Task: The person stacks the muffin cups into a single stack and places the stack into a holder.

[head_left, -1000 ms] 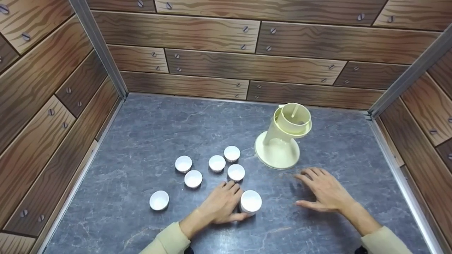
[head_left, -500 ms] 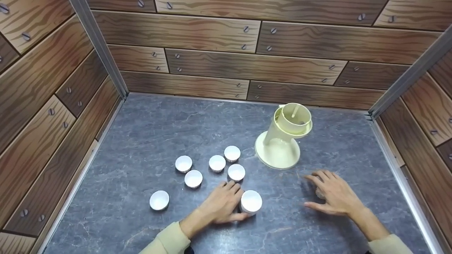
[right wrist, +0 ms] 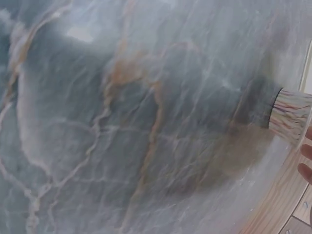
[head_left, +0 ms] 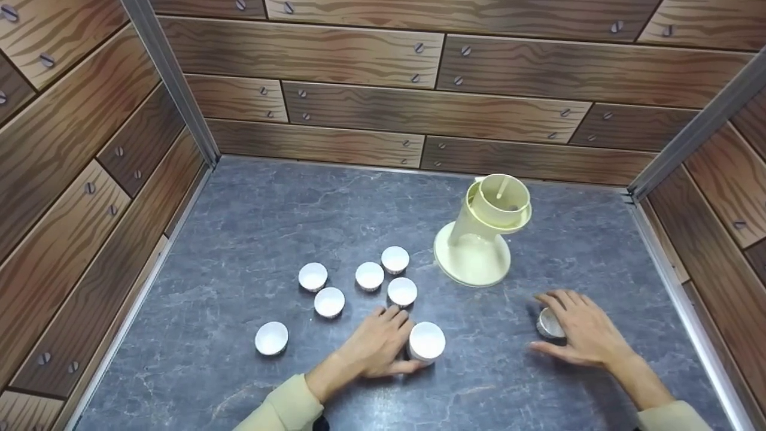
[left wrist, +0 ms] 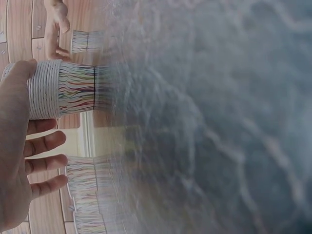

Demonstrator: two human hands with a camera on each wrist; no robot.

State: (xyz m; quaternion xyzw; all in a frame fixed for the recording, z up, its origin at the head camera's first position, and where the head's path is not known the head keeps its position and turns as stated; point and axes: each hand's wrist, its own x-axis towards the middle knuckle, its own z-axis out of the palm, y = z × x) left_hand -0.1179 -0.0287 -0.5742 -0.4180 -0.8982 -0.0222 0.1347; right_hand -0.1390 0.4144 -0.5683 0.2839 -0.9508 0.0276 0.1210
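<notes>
My left hand holds a stack of white paper baking cups between thumb and fingers. In the left wrist view, many white rims show on the stack above a wall printed with coloured lines. My right hand has its thumb and fingers spread around a single baking cup, which stands on the table partly hidden under the hand. In the right wrist view, fingertips are at the right edge, close to that cup.
Several single baking cups stand on the marbled table, left of and beyond the left hand. At the back right is a pale yellow stand with a slanted column and an open round container on top. Wood-patterned walls enclose the table.
My right hand has moved to the right, and the single cup beneath it has come into sight between thumb and fingers. The left hand stays at the stack.
</notes>
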